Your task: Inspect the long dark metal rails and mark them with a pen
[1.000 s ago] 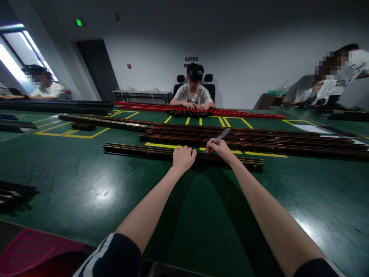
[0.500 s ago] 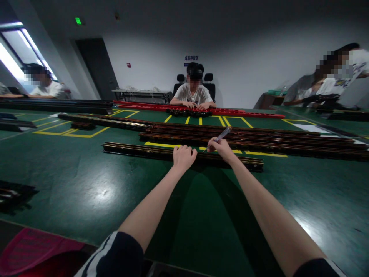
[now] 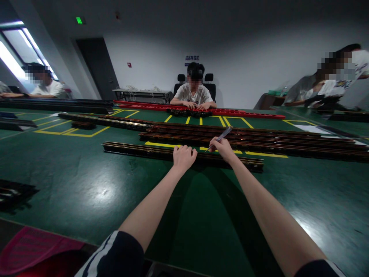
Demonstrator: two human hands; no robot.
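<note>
A long dark slotted rail [image 3: 138, 150] lies crosswise on the green table in front of me. My left hand [image 3: 183, 157] presses on its middle, with the fingers curled over its far side. My right hand [image 3: 222, 149] is closed around a slim small screwdriver [image 3: 225, 133] with a clear handle. Its handle slants up to the right, and its thin shaft points down and left at the rail, just right of my left hand. Whether the tip touches the rail is too small to tell.
Several similar dark rails [image 3: 288, 142] lie just beyond, over yellow tape lines [image 3: 266, 154]. Opposite, a person [image 3: 192, 92] handles dark pieces by a red rail [image 3: 259, 115]. More people sit left and right. Dark parts [image 3: 17, 192] lie near left, above a pink basket [image 3: 37, 250].
My right hand and the screwdriver have shifted slightly to the right along the rail. My left hand stays in place on it.
</note>
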